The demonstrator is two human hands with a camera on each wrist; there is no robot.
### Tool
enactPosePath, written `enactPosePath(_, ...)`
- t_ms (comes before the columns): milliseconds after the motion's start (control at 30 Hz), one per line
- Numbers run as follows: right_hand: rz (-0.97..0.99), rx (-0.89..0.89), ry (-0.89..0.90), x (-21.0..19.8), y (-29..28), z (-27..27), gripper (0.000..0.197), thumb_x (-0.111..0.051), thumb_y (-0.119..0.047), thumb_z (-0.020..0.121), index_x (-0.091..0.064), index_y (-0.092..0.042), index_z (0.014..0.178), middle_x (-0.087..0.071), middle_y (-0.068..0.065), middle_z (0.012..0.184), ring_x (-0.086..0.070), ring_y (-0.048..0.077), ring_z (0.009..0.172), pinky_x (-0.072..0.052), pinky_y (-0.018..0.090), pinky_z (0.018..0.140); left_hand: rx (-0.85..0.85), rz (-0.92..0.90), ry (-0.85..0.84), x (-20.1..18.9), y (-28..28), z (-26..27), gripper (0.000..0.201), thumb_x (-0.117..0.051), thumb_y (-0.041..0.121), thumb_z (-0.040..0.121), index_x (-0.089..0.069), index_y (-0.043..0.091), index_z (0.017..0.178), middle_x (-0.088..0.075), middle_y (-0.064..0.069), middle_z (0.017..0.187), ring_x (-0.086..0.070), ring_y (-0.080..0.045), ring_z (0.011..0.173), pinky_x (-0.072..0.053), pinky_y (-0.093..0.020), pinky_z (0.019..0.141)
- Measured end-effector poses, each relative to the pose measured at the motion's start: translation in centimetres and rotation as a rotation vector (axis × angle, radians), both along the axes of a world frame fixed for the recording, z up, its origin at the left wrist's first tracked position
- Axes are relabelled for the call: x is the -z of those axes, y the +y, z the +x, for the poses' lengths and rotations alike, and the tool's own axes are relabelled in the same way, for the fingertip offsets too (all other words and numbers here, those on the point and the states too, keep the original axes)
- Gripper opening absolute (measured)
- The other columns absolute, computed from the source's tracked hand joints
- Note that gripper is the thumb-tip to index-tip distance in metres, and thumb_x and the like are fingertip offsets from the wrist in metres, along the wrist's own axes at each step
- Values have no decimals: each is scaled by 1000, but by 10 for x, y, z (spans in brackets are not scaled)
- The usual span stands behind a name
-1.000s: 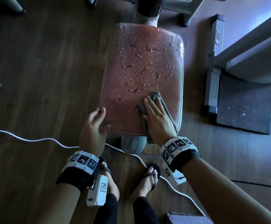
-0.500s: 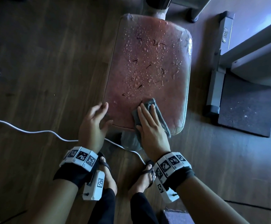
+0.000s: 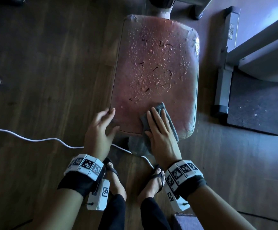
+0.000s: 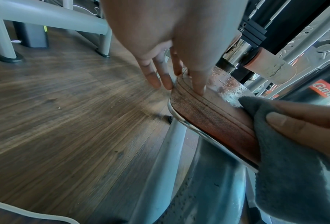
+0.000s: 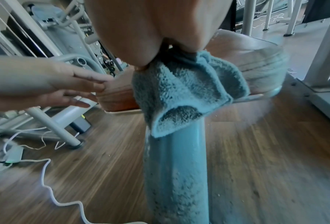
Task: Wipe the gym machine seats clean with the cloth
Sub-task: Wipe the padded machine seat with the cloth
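A worn red padded seat (image 3: 154,67) stands on a grey post, its top covered with water drops and dark hairs. My right hand (image 3: 159,130) lies flat on a grey-blue cloth (image 3: 161,107) and presses it onto the near edge of the seat. The cloth (image 5: 183,91) hangs down over the front edge in the right wrist view. My left hand (image 3: 100,128) rests with straight fingers on the seat's near left corner (image 4: 189,94), holding nothing.
A white cable (image 3: 35,140) snakes across the wooden floor under the seat post (image 5: 175,174). Grey machine frames (image 3: 224,67) and a dark mat (image 3: 254,110) stand to the right. My sandalled feet (image 3: 116,180) are just in front of the post.
My right hand and the cloth slid toward me and slightly left, from the seat's near middle to its front edge. The left hand stayed at the near left corner.
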State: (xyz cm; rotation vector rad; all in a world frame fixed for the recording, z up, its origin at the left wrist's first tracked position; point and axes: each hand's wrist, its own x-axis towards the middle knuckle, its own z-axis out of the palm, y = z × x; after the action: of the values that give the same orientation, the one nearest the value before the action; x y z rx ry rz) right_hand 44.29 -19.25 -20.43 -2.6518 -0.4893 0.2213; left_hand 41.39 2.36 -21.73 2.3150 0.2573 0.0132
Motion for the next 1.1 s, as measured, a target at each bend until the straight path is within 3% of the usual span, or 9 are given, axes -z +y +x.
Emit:
enactPosePath(167, 34, 37, -72, 3, 3, 0, 50, -57, -15, 95, -44, -2, 141, -41, 13, 148, -25, 35, 143, -17, 38, 120, 10, -10, -21, 3, 4, 1, 56, -75, 13, 83, -58, 19, 135, -57, -3, 133, -56, -14, 119, -42, -17, 93)
enactPosePath(400, 76, 36, -80, -3, 19, 18, 46, -59, -12, 94, -49, 0, 137, -46, 13, 145, -31, 35, 140, -9, 23, 120, -22, -100, -41, 2, 5, 3, 47, -72, 14, 86, -61, 14, 132, -59, -3, 129, -56, -11, 119, -43, -16, 98)
enactPosePath(533, 77, -9, -58, 2, 40, 34, 46, -53, -18, 96, -48, -2, 138, -45, 12, 146, -31, 36, 140, -18, 31, 119, -116, -201, -16, 0, 11, 7, 42, -70, 8, 87, -63, 13, 128, -66, 2, 118, -64, -7, 97, -48, -14, 84)
enactPosePath(667, 69, -75, -34, 8, 67, 48, 49, -43, -24, 98, -44, -2, 141, -42, 12, 149, -27, 37, 142, -29, 45, 115, -183, -279, 41, 0, 12, 6, 39, -67, 4, 88, -63, 12, 126, -72, 3, 111, -67, -4, 101, -52, -20, 89)
enactPosePath(833, 14, -186, -38, 4, 63, 36, 57, -51, -30, 96, -36, -7, 147, -34, 6, 154, -18, 31, 146, -26, 43, 117, -247, -319, 112, 4, 14, 3, 36, -63, 3, 89, -66, 15, 123, -72, 3, 111, -68, -8, 103, -53, -42, 95)
enactPosePath(967, -87, -358, -48, 4, 49, 23, 65, -53, -36, 96, -28, -10, 150, -27, 4, 157, -12, 27, 148, -24, 43, 117, -257, -343, 191, -5, 16, 8, 31, -65, 14, 89, -68, 18, 119, -72, 7, 109, -67, -5, 102, -52, -40, 96)
enactPosePath(1100, -154, -443, -42, 5, 49, 44, 67, -45, -46, 97, -23, -16, 152, -23, 1, 159, -11, 24, 149, -21, 41, 118, -259, -324, 234, -11, 17, 12, 33, -60, 21, 87, -68, 18, 119, -73, 6, 109, -67, -7, 103, -52, -39, 97)
